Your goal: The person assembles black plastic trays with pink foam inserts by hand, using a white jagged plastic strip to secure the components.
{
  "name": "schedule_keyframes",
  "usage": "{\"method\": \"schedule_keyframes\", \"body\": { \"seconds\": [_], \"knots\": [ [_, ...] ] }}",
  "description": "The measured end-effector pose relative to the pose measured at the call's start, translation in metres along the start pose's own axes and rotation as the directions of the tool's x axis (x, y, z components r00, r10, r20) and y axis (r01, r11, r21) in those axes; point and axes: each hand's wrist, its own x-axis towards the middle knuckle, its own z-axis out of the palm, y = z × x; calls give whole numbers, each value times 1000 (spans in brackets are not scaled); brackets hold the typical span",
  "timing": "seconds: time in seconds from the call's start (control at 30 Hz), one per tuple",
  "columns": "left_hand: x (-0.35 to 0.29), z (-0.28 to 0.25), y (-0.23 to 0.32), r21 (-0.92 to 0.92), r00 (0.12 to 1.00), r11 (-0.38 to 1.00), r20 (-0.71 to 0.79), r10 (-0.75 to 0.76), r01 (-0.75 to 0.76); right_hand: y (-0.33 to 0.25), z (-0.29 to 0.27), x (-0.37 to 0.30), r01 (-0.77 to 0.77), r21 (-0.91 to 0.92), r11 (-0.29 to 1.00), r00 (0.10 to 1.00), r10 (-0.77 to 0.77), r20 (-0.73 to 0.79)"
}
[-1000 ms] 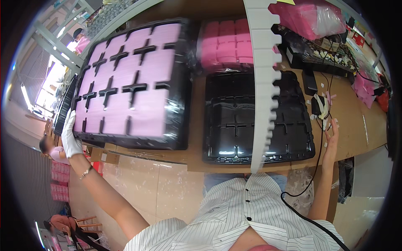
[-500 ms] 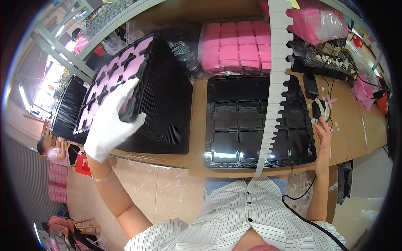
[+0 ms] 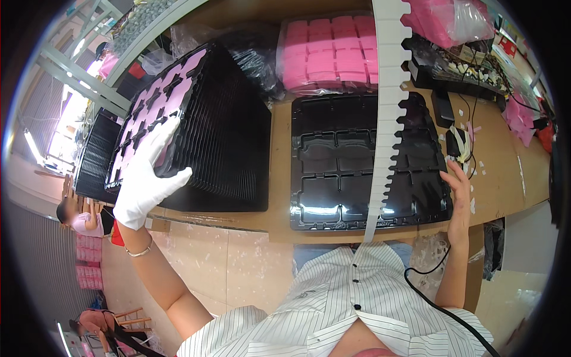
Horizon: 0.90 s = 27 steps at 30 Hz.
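My left hand (image 3: 144,181), in a white glove, is at the near corner of a tall stack of black plastic trays (image 3: 229,143). Its thumb is spread away from the fingers, which lie along the edge of the top tray. Pink pieces (image 3: 156,112) fill the pockets of that top tray. On the table in front of me lies a flat black tray (image 3: 315,160) with moulded pockets, in which I see no pieces. My bare right hand (image 3: 458,199) is at its right edge, fingers stretched out. A pale strip with a toothed edge (image 3: 383,137) crosses in front of the tray.
Behind the tray sits a clear-wrapped bundle of pink pieces (image 3: 327,53). A black box with mixed small items (image 3: 458,77) stands back right, cables and white scraps near it. Another stack of black trays (image 3: 95,157) is far left. Other people (image 3: 80,217) are beyond the table.
The view has shifted slightly. My right hand's fingers have come away from a small black item and now reach toward the tray's right edge. My left hand stays by the stack, slightly lower.
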Motion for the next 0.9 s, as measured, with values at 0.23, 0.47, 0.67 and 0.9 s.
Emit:
{"method": "schedule_keyframes", "body": {
  "seconds": [0.23,0.47,0.67,0.9],
  "knots": [
    [4,60,53,352,721,897,-546,427,-266,-20,28,1,-90,270,959,996,87,26],
    [34,198,166,-806,976,561,216,-20,190,-48,89,-2,-433,303,849,885,335,325],
    [28,217,157,-920,921,140,337,-193,366,-52,116,0,-252,621,742,964,251,92],
    [11,221,126,-923,824,111,270,-497,370,-62,145,30,462,34,886,887,-460,-48]
  ]
}}
